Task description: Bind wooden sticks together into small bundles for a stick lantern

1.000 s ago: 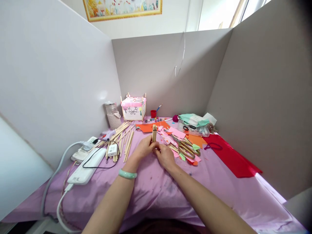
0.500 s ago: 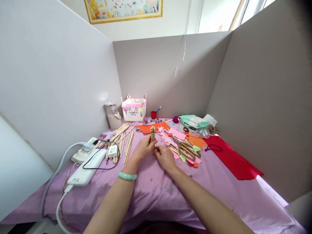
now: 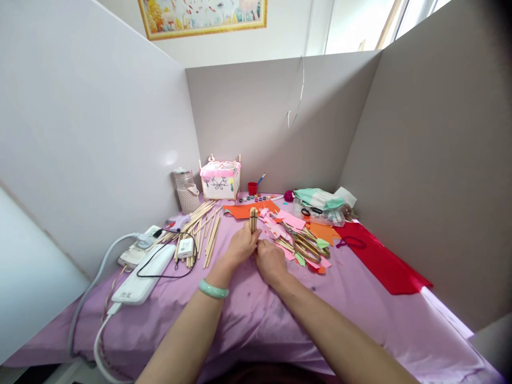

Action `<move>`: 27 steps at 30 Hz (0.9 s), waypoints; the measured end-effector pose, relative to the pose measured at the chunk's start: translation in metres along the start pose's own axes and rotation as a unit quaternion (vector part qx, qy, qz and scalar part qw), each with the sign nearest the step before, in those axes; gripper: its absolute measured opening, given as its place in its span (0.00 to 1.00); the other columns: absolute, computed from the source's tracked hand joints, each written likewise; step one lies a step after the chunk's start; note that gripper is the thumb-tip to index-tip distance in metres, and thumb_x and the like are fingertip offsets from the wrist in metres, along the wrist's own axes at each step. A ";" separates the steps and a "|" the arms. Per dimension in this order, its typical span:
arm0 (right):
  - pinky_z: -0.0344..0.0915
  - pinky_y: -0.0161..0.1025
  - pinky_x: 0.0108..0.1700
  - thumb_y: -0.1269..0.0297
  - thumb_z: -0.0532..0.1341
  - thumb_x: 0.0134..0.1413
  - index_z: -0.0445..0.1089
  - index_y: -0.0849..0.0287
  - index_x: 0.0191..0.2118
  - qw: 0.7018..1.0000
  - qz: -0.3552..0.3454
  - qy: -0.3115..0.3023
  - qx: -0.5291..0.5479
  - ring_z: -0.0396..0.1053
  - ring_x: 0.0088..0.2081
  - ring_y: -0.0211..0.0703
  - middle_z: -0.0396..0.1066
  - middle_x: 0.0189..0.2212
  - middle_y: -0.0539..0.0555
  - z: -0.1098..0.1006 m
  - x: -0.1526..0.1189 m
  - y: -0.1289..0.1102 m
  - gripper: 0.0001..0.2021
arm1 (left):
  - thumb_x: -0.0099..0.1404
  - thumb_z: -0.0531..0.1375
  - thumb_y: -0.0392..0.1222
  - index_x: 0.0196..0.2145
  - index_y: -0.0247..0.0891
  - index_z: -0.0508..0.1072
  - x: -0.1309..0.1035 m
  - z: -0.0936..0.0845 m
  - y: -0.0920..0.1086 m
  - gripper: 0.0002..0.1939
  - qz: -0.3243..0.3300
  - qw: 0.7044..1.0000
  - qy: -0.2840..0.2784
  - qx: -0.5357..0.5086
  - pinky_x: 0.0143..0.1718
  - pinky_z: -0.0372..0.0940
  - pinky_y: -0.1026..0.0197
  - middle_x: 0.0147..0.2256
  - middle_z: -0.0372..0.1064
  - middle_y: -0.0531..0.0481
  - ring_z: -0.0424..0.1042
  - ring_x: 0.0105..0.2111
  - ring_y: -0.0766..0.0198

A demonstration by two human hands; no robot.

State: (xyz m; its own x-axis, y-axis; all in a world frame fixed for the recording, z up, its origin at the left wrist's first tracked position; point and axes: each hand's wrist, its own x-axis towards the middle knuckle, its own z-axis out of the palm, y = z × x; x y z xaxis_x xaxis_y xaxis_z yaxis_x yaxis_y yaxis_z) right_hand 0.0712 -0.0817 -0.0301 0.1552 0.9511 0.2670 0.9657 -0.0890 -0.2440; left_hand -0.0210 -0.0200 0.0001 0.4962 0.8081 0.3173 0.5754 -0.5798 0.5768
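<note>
A small bundle of wooden sticks stands upright in my left hand, with a dark band around it near the top. The fingers of that hand are wrapped round the bundle. Close against its lower part is my right hand, its fingers curled in; whether they grip the bundle's lower end or something thin there is hidden. More loose wooden sticks lie to the left of my hands. On the right are gold-handled scissors among pink, green and orange paper scraps.
Left stand a white power bank with cables, a charger and a glass jar. A decorated paper box, a red cup and paint pots are at the back. Red cloth lies right; grey panels enclose the table.
Both hands and the stick bundle have shifted slightly to the right. My right hand's fingers are curled more tightly now. Everything else on the table stays as it was.
</note>
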 end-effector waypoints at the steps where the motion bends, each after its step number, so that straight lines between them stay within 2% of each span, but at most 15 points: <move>1: 0.60 0.40 0.38 0.69 0.48 0.61 0.68 0.64 0.46 1.000 -0.005 -0.004 -0.015 0.70 0.37 0.48 0.72 0.38 0.61 0.000 0.000 -0.001 0.14 | 0.66 0.48 0.47 0.40 0.36 0.60 0.000 0.001 0.001 0.12 -0.003 1.000 0.002 0.007 0.30 0.57 0.60 0.33 0.71 0.40 0.71 0.33 0.54; 4: 0.60 0.40 0.39 0.73 0.48 0.60 0.68 0.65 0.46 0.999 -0.008 -0.005 -0.031 0.69 0.39 0.47 0.71 0.38 0.62 0.000 -0.001 -0.002 0.15 | 0.66 0.48 0.48 0.41 0.34 0.60 0.001 0.002 0.003 0.13 -0.025 0.999 0.007 0.028 0.30 0.57 0.59 0.34 0.71 0.37 0.72 0.34 0.51; 7: 0.60 0.39 0.37 0.68 0.50 0.60 0.69 0.62 0.43 1.000 0.007 0.005 0.011 0.70 0.38 0.46 0.72 0.38 0.60 0.000 -0.002 0.000 0.12 | 0.67 0.47 0.47 0.41 0.34 0.60 0.001 0.004 0.002 0.13 -0.033 0.999 0.013 0.037 0.30 0.57 0.59 0.34 0.71 0.37 0.72 0.34 0.51; 10: 0.60 0.38 0.36 0.60 0.51 0.61 0.70 0.59 0.43 0.998 0.014 0.013 0.061 0.71 0.38 0.46 0.73 0.38 0.57 -0.001 -0.002 0.003 0.14 | 0.67 0.47 0.46 0.40 0.35 0.60 0.001 0.005 -0.002 0.11 -0.015 0.999 0.022 0.022 0.30 0.57 0.59 0.34 0.71 0.38 0.72 0.34 0.52; 16: 0.59 0.37 0.37 0.59 0.53 0.59 0.71 0.57 0.41 0.994 0.017 0.028 0.108 0.71 0.40 0.45 0.74 0.38 0.55 0.000 -0.001 0.006 0.12 | 0.67 0.47 0.46 0.40 0.37 0.60 0.001 0.005 -0.008 0.11 -0.003 0.999 0.049 0.007 0.29 0.56 0.61 0.32 0.70 0.43 0.71 0.31 0.57; 23: 0.59 0.37 0.36 0.59 0.53 0.59 0.72 0.57 0.40 0.996 0.013 0.008 0.083 0.71 0.40 0.45 0.75 0.38 0.55 0.001 0.001 0.007 0.12 | 0.67 0.47 0.45 0.39 0.37 0.61 0.001 0.004 -0.007 0.10 -0.001 1.000 0.019 0.018 0.31 0.58 0.61 0.33 0.71 0.44 0.72 0.33 0.57; 27: 0.60 0.38 0.36 0.59 0.50 0.61 0.70 0.61 0.41 0.999 -0.004 0.013 0.031 0.71 0.38 0.47 0.74 0.37 0.57 0.002 0.000 0.005 0.15 | 0.68 0.46 0.45 0.41 0.36 0.60 0.000 0.003 -0.003 0.11 -0.017 0.999 0.014 0.043 0.31 0.58 0.60 0.33 0.71 0.41 0.73 0.34 0.55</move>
State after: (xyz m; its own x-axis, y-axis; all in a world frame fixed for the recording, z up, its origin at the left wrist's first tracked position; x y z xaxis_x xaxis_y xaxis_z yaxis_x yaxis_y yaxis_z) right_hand 0.0751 -0.0814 -0.0332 0.1542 0.9437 0.2927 0.9522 -0.0628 -0.2989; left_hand -0.0204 -0.0184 -0.0040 0.4570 0.8299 0.3200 0.6469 -0.5571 0.5208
